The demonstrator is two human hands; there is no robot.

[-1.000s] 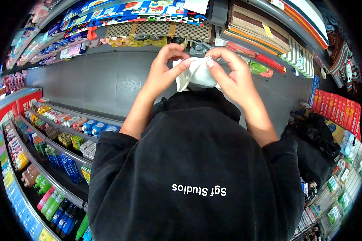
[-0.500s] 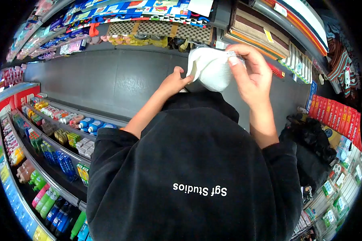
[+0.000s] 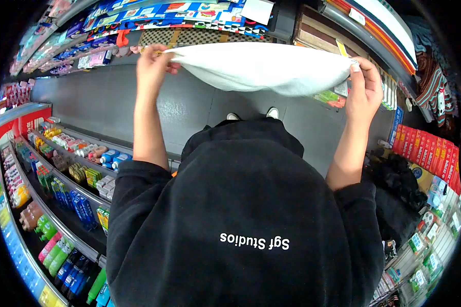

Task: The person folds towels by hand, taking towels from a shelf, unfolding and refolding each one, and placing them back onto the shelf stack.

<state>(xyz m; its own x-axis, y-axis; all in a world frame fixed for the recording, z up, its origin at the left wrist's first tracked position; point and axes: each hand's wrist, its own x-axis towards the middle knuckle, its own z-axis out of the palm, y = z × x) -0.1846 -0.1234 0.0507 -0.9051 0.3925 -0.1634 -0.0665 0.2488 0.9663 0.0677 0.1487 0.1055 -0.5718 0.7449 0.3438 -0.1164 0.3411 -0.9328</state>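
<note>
A white cloth (image 3: pixel 261 66) is stretched sideways in the air between my two hands, its lower edge sagging. My left hand (image 3: pixel 156 66) pinches its left corner, with the fingers closed on the tip. At the other end my right hand (image 3: pixel 363 84) grips the right corner between thumb and fingers. Behind the cloth are parts of the shelf with folded textiles. Below it the tips of my shoes (image 3: pixel 272 112) show on the floor.
Grey floor (image 3: pixel 107 97) lies below my hands. A shelf of packaged textiles (image 3: pixel 189 15) runs along the top, with folded towels (image 3: pixel 322 33) to its right. Bottles (image 3: pixel 61 256) fill curved shelves at left. Red boxes (image 3: pixel 427 153) and a black bag (image 3: pixel 394 179) are at right.
My hands have moved far apart, left hand to the left and right hand to the right. The bunched white cloth has opened out into a long stretched strip between them.
</note>
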